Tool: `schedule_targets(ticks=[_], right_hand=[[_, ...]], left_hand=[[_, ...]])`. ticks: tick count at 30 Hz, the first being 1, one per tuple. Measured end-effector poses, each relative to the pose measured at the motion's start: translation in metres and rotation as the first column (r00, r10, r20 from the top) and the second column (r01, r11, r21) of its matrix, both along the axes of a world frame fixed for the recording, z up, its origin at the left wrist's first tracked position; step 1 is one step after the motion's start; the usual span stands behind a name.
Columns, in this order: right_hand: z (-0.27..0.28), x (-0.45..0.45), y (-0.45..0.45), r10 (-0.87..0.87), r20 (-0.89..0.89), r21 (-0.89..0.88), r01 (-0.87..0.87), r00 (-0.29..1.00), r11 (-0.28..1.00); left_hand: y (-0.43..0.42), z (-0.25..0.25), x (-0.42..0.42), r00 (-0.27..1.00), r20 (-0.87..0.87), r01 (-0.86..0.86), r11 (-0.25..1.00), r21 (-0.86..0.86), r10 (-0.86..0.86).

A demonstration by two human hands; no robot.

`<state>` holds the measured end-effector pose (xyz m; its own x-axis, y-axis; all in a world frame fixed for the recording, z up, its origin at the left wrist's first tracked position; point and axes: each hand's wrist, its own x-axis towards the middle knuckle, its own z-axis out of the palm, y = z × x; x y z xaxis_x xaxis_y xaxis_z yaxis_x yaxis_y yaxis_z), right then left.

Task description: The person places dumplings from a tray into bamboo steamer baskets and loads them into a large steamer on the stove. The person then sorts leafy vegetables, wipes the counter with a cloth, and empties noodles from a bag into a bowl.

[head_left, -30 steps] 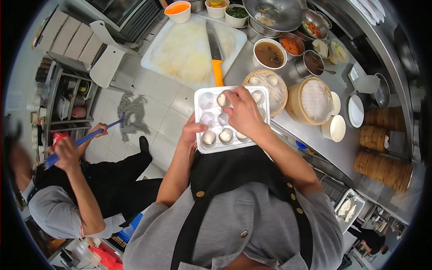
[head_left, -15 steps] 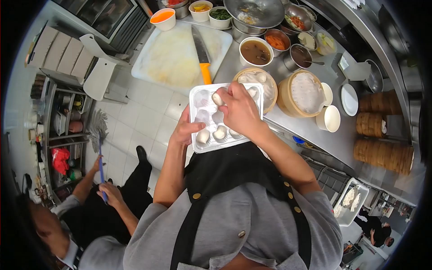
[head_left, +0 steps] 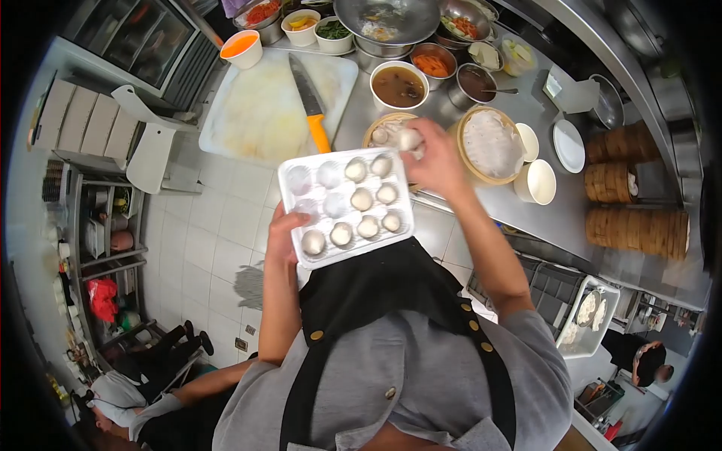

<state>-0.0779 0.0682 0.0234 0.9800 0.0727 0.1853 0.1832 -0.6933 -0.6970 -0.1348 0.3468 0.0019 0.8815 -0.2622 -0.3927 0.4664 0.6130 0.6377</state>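
My left hand (head_left: 284, 233) grips the left edge of a white plastic tray (head_left: 331, 260), thumb over the rim. Several round white dumplings, one of them a dumpling (head_left: 341, 234) near the front, sit in the tray's cups; some cups at its left hold none. Beyond the tray's right side, my right hand (head_left: 436, 161) is closed on a white dumpling (head_left: 410, 139) over a small bamboo steamer (head_left: 374, 128). More dumplings show inside that steamer, which my fingers and the tray partly hide.
A cutting board (head_left: 248, 113) bears an orange-handled knife (head_left: 317, 132). A soup bowl (head_left: 398, 86), a lined steamer (head_left: 492, 145) and paper bowls (head_left: 535, 182) stand on the counter. Stacked steamers (head_left: 635, 233) are at right. A co-worker (head_left: 188, 413) is at lower left.
My right hand has lifted a dumpling out of the tray and moved right, over the small steamer. The tray has shifted left and tilted. The co-worker with the mop has moved lower in view.
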Motion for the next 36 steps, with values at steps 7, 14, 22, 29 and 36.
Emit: schedule_targets(ticks=[7,14,22,29,36], right_hand=[[-0.085,0.019,-0.034,-0.116,-0.201,-0.662,-0.048,0.973,0.748],[-0.087,0.011,-0.039,0.006,0.031,-0.514,0.011,0.999,0.858],[-0.078,0.010,0.000,-0.001,0.043,-0.416,0.019,0.999,0.909],[-0.021,-0.040,0.110,0.544,0.081,0.162,-0.549,0.835,0.820],[-0.039,-0.059,0.142,0.616,-0.272,0.012,-0.637,0.739,0.771]], left_hand=[[0.050,-0.012,-0.010,0.993,0.055,-0.110,0.974,0.196,0.102],[0.068,-0.021,-0.020,0.989,0.019,-0.150,0.973,0.178,0.149],[0.065,-0.028,-0.014,0.990,0.035,-0.141,0.983,0.121,0.138],[0.059,-0.029,-0.004,0.998,-0.038,-0.052,0.999,-0.004,0.051],[0.068,-0.037,-0.015,0.985,-0.171,0.017,1.000,0.000,-0.017]])
